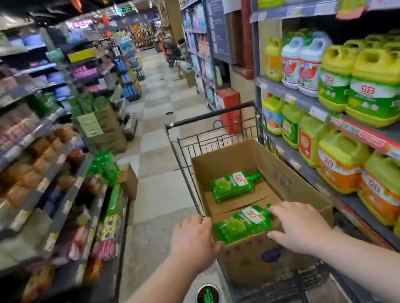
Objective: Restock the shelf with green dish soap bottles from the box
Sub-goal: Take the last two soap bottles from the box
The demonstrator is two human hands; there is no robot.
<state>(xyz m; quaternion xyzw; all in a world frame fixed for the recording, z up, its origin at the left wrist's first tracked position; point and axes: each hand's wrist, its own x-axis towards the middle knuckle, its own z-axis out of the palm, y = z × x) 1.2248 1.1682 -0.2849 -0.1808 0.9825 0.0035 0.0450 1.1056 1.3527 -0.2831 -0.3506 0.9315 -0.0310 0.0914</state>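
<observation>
Both forearms reaching in from 6 o'clock. Left hand [192,243] cupped against near green bottle [244,225], fingers curled together; right hand [296,225] over its cap end, fingers loosely spread. Bottle lying at cardboard box [250,260] near edge, in cart [210,116]. Second green bottle [234,185] flat at 12 o'clock. Shelf [367,134] at 3 o'clock.

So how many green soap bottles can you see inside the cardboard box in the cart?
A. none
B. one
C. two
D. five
C: two show in the cardboard box, the far green bottle lying flat on the bottom and the near green bottle by the front wall, between the left hand and the right hand.
</observation>
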